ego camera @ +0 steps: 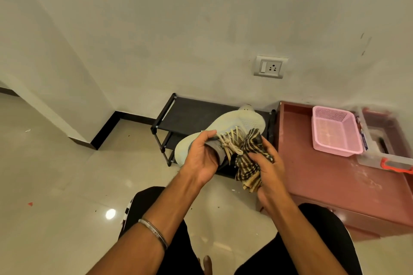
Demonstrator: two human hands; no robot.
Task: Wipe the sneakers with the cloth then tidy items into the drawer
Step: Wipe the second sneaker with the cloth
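Note:
A pale mint sneaker (pixel 239 121) with beige laces is held up in front of me, toe pointing away. My left hand (pixel 202 155) grips its grey heel collar from the left. My right hand (pixel 269 164) grips a bunched black-and-tan checked cloth (pixel 249 168) against the sneaker's right side by the laces. Part of a second pale shoe (pixel 246 107) peeks out behind the toe, on the rack.
A low black shoe rack (pixel 192 114) stands against the wall behind the sneaker. To the right is a reddish-brown drawer unit (pixel 335 181) with a pink basket (pixel 333 134) and a clear box with an orange latch (pixel 388 161) on top. My knees fill the bottom.

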